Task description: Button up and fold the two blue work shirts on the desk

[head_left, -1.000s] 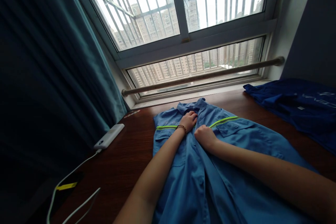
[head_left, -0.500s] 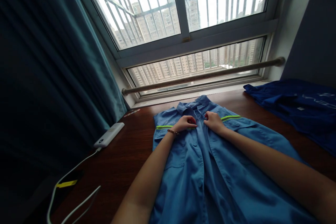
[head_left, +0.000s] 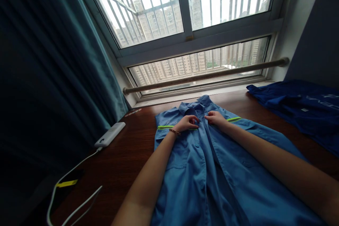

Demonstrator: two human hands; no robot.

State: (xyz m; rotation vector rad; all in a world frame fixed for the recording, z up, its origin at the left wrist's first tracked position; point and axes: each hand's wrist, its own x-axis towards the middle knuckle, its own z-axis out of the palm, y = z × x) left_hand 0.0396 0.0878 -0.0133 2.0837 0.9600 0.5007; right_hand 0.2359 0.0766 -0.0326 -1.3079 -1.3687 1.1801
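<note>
A blue work shirt (head_left: 185, 162) with yellow-green and grey stripes lies front up, its collar toward the window and its front parted lower down. My left hand (head_left: 186, 123), a beaded bracelet at its wrist, pinches the left front edge just below the collar. Across a small gap, my right hand (head_left: 215, 118) has its fingers closed on the edge of the opposite front panel. Buttons at the fingertips are too small to make out.
The shirt rests on a brown wooden surface (head_left: 127, 148). At left are a white power bank (head_left: 110, 134) with a cable and a teal curtain (head_left: 87, 60). Dark blue clothing (head_left: 299, 107) lies at right. A rail (head_left: 206, 77) crosses before the window.
My right hand has shifted slightly left and up, drawing its shirt edge toward my left hand. The left hand stays nearly in place, with its fingers slightly moved.
</note>
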